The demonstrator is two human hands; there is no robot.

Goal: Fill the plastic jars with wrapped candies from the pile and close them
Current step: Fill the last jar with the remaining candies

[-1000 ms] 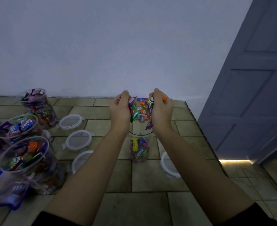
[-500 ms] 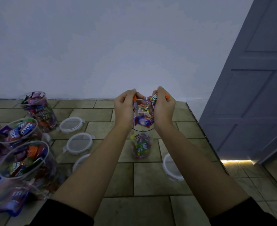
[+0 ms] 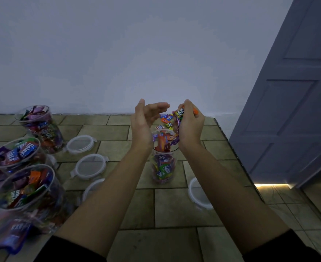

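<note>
My left hand [image 3: 144, 121] just opened, fingers loose & empty; right hand [image 3: 191, 124] still curls round candies [image 3: 180, 112] over the jar [image 3: 163, 168], approx half full, needs more

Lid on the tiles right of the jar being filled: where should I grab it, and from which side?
Pinch the lid by its raised rim at the near-left edge, probably coming from above with the right hand. It lies flat on the tiles, so only the rim offers purchase. Its far side is hidden behind the right forearm, and that hand holds candies.
</note>
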